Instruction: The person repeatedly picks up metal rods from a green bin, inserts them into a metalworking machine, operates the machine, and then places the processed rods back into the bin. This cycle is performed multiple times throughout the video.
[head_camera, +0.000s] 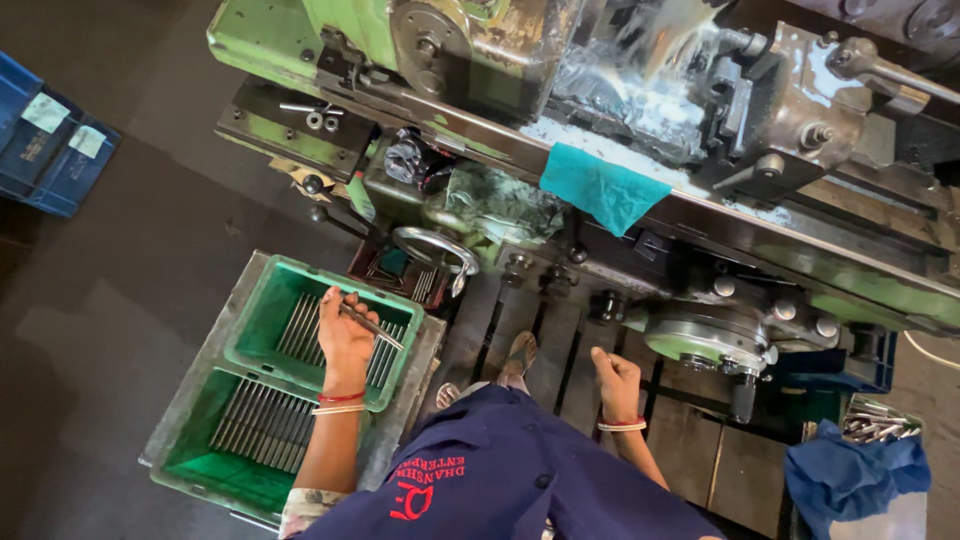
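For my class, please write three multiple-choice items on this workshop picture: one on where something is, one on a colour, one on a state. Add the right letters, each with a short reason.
1. Where is the left hand?
A. on the handwheel
B. over the upper green crate
C. on the blue cloth

2. What colour is the rag draped over the machine's edge?
A. teal
B. yellow
C. white

3. What is the state of the right hand?
A. gripping a metal rod
B. closed in a loose fist, holding nothing visible
C. spread flat on the machine

Answers:
1 B, the left hand lies above the upper green crate of metal rods.
2 A, the rag hangs teal against the green machine.
3 B, the right hand's fingers are curled and empty; the thin metal rod is in the left hand.
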